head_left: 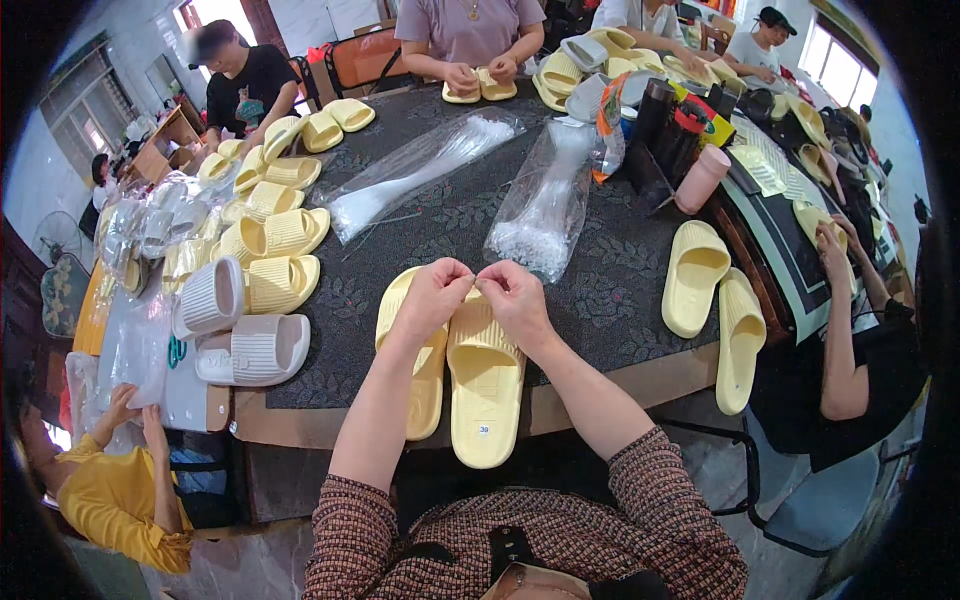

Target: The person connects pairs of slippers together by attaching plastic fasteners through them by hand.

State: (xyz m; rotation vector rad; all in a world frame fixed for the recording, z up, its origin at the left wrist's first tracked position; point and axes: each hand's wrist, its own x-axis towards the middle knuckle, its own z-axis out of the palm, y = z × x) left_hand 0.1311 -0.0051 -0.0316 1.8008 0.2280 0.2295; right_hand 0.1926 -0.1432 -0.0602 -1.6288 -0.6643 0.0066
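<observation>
Two pale yellow slide slippers lie side by side before me at the table's front edge, the right slipper (485, 395) partly over the edge, the left slipper (428, 385) partly behind my forearm. Above their straps, my left hand (437, 293) and my right hand (513, 303) meet with thumbs and forefingers pinched. Whatever is between the fingertips is too small to make out. Just beyond my hands lies a clear bag (540, 205) of thin white plastic strands. Farther left rests a second bag (425, 175) of such strands.
Yellow slippers (285, 235) line the table's left side, with grey slippers (255, 348) nearer me. Another yellow pair (697, 280) lies at the right edge. Dark bottles (655, 115) and a pink bottle (703, 180) stand back right. Several people work around the tables; a grey chair (820, 505) stands right.
</observation>
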